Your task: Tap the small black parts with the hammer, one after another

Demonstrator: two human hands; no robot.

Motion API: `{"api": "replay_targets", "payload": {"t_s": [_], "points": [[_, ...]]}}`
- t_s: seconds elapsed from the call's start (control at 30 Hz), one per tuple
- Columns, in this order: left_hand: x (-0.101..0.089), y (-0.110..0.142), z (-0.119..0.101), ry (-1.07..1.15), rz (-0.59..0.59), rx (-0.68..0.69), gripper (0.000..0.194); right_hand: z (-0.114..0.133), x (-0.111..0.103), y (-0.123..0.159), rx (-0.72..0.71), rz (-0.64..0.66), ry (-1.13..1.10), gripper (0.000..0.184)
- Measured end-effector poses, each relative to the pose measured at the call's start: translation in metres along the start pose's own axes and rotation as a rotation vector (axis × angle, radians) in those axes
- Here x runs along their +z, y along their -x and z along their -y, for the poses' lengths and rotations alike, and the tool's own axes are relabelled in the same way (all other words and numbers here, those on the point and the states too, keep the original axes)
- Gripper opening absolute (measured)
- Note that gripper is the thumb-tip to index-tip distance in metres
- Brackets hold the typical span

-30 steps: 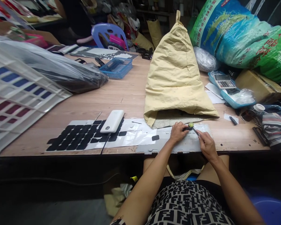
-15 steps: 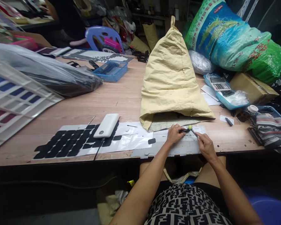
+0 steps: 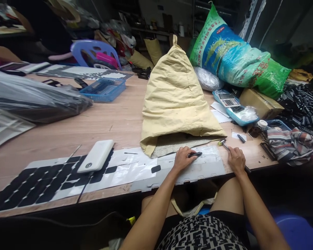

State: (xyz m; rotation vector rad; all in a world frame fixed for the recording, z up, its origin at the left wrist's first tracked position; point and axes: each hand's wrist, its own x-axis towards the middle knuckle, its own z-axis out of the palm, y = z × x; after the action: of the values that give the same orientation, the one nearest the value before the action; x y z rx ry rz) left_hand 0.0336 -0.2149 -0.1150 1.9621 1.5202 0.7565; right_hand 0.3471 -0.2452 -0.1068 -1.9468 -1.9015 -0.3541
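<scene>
My left hand (image 3: 182,158) rests on a grey plastic sheet (image 3: 203,168) at the table's near edge, fingers closed on a small black piece (image 3: 196,154). My right hand (image 3: 235,159) is closed on a thin metal tool with a yellow-green tip (image 3: 221,142), held a little to the right of the black piece and apart from it. Just behind both hands stands a tall yellow sack (image 3: 175,96). A single black pad (image 3: 155,169) lies on the clear film to the left of my left hand.
A sheet of black pads (image 3: 36,184) with a white power bank (image 3: 95,160) lies at the left. A blue basket (image 3: 103,89), a grey plastic bag (image 3: 33,99), a calculator (image 3: 227,99), a cardboard box (image 3: 261,103), a striped cloth (image 3: 289,144) and big green sacks (image 3: 232,59) crowd the table.
The view has swung right and down. My right hand has drawn the tool away to the right, so its tip no longer meets the black piece in my left hand.
</scene>
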Motion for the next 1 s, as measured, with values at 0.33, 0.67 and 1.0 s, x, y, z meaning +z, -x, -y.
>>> {"api": "replay_targets", "payload": {"t_s": [0.33, 0.67, 1.0], "points": [[-0.01, 0.105, -0.005, -0.012, 0.292, 0.215, 0.021, 0.005, -0.002, 0.001, 0.003, 0.036, 0.059, 0.034], [-0.011, 0.093, -0.014, 0.046, 0.008, 0.184, 0.026, 0.005, 0.002, -0.001, -0.003, -0.002, 0.135, 0.031], [-0.015, -0.083, -0.003, -0.123, -0.203, -0.423, 0.034, 0.008, 0.001, -0.002, -0.001, 0.028, 0.138, 0.029]]}}
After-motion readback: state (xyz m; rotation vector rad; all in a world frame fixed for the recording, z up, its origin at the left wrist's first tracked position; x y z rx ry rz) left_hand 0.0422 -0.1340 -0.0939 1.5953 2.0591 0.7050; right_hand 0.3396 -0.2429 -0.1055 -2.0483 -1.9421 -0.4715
